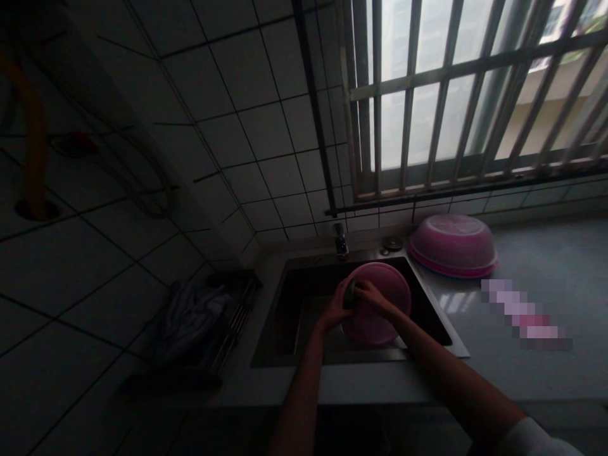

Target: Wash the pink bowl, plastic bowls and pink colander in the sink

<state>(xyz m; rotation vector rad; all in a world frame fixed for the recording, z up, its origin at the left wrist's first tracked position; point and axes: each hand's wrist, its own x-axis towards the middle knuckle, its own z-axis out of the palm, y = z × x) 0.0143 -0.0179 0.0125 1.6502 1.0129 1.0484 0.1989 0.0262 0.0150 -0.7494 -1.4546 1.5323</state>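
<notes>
So it's a pretty dark kitchen, with most of the light coming through the barred window (456, 95) in the upper right of the frame. Just below the middle of the frame there's a steel sink (280, 316) set into a pale counter (536, 266), and both hands are down in it, close together.

The pink basin (380, 310) is tilted up on its side inside the sink, toward the sink's right half. The left hand (334, 311) is curled round its left rim, so that one is clamped on the basin. The right hand (374, 296) lies flat-ish across the basin's face, just right of the left hand and pretty much touching it. There's a small dark thing (350, 292) right where the two hands meet. It could be a scrubber or sponge, but it's too dim to say, and I honestly can't tell if the right hand's fingers are closed on it or only pressing against the plastic.

Other stuff around:
- a faucet (340, 239) at the back edge of the sink, just above the hands
- a second pink basin (453, 246) sitting upside down on the counter, right of the sink and below the window
- a drying rack (232, 323) left of the sink with a bundled cloth (192, 313) on it
- tiled wall filling the whole left side, with an orange hose (33, 126) in the upper left, barely visible
</notes>
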